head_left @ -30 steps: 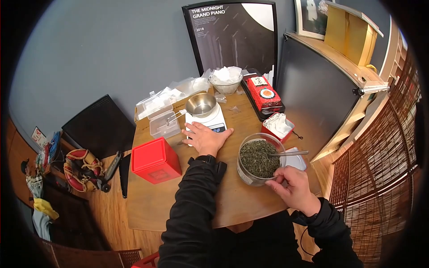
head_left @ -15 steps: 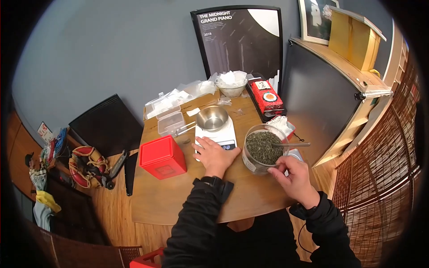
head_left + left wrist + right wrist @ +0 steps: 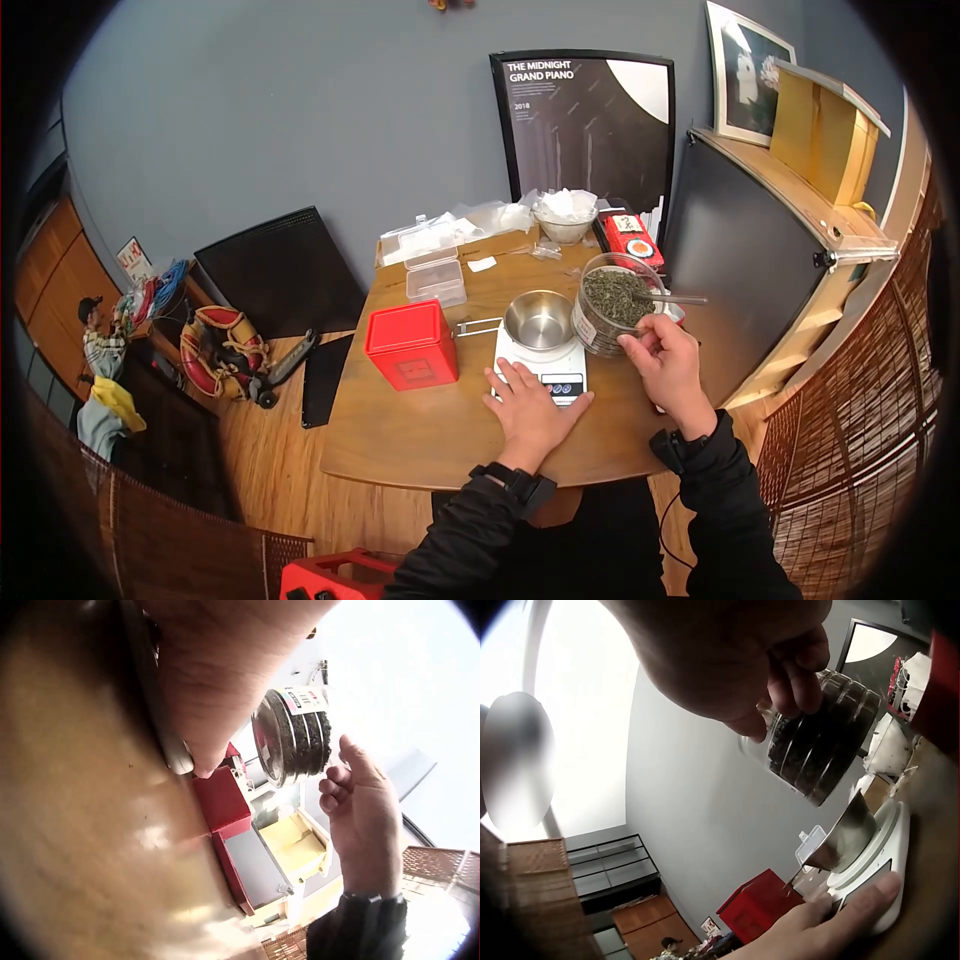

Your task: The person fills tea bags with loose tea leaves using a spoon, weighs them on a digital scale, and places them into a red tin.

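My left hand point(image 3: 531, 418) lies with spread fingers over the front end of a white kitchen scale point(image 3: 510, 372), thumb beside the display. On the scale's platform stands a steel bowl point(image 3: 541, 322) with a wire handle pointing left. Thumb and fingers of my right hand point(image 3: 667, 365) pinch the rim of a clear plastic jar point(image 3: 832, 742), held raised and tilted just right of the bowl. Dried green leaves point(image 3: 613, 297), like loose tea, fill much of the jar. A metal spoon point(image 3: 680, 299) sticks out of it to the right.
A red lidded tin point(image 3: 410, 345) stands left of the scale, with a clear plastic box point(image 3: 436, 282) behind it. Farther back are a glass bowl of white packets point(image 3: 566, 228) and a red package point(image 3: 634, 245). A dark panel point(image 3: 745, 270) borders the table's right side.
The scale and its bowl have slid toward me under my left hand. My right hand has lifted the jar off the table and brought it beside the bowl. The head view has shifted.
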The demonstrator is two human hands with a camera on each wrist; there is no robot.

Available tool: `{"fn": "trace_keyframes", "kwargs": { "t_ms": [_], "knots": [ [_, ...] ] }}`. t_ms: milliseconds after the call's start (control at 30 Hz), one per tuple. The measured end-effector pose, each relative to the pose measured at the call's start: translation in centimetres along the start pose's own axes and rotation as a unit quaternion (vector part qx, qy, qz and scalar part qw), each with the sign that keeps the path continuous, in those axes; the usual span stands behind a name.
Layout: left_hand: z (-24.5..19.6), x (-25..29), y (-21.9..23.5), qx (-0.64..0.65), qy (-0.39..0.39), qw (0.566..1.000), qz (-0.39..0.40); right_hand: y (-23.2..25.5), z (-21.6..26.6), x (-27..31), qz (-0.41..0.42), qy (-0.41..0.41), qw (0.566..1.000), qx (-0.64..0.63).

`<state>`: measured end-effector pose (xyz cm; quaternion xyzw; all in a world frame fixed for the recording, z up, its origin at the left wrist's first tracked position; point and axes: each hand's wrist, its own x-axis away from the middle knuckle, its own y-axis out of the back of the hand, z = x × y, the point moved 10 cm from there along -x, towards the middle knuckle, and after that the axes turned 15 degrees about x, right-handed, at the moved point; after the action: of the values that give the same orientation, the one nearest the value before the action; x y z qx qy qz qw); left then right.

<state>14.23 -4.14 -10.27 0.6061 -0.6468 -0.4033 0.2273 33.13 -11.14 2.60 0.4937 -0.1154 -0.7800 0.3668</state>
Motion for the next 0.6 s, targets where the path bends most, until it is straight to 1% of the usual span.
{"fn": "trace_keyframes", "kwargs": {
  "t_ms": [33,133,167,200,233,267,333,400,433,467,500,533,567,600],
  "knots": [
    [0.3,0.5,0.1,0.001,0.003,1.000,-0.004,0.0,0.0,-0.2,-0.001,-0.003,1.000,-0.003],
    [-0.2,2.1,1.7,0.016,-0.054,0.998,-0.005,0.1,0.1,-0.7,-0.010,0.006,1.000,0.005],
    [0.7,2.3,2.2,0.014,-0.053,0.998,-0.006,0.1,-0.1,-0.9,-0.011,0.007,1.000,0.002],
    [0.4,2.6,3.7,0.040,-0.120,0.991,-0.039,0.1,-0.4,-1.1,-0.009,0.003,1.000,0.003],
    [0.3,3.0,5.4,0.065,-0.189,0.977,-0.070,0.1,-0.8,-1.1,-0.009,-0.003,1.000,0.004],
    [0.1,3.0,8.7,0.077,-0.228,0.963,-0.121,0.0,-1.1,-1.2,-0.011,-0.008,1.000,0.003],
    [1.4,0.8,14.1,0.065,-0.271,0.944,-0.176,0.1,-1.3,-1.7,-0.017,0.006,1.000,0.012],
    [4.1,-2.9,18.2,0.024,-0.231,0.951,-0.203,0.1,-1.5,-2.3,-0.013,0.004,1.000,0.010],
    [5.2,-5.0,19.7,-0.008,-0.218,0.957,-0.191,-0.1,-1.4,-2.5,-0.008,0.005,1.000,0.007],
    [5.8,-6.9,20.4,-0.006,-0.239,0.963,-0.126,-0.1,-1.5,-2.8,-0.014,0.003,1.000,0.006],
    [6.1,-8.0,20.4,-0.029,-0.236,0.969,-0.061,-0.4,-1.4,-3.0,-0.014,0.007,1.000,0.006],
    [6.8,-9.4,20.1,0.004,-0.183,0.983,0.028,-0.6,-1.4,-3.2,-0.014,0.012,1.000,0.006],
    [7.5,-10.2,19.4,0.036,-0.127,0.984,0.115,-0.8,-1.7,-3.4,-0.023,0.010,1.000,0.006],
    [7.9,-11.0,19.6,0.033,-0.134,0.984,0.115,-1.5,-2.1,-3.5,-0.012,0.005,1.000,0.003]
  ]
}}
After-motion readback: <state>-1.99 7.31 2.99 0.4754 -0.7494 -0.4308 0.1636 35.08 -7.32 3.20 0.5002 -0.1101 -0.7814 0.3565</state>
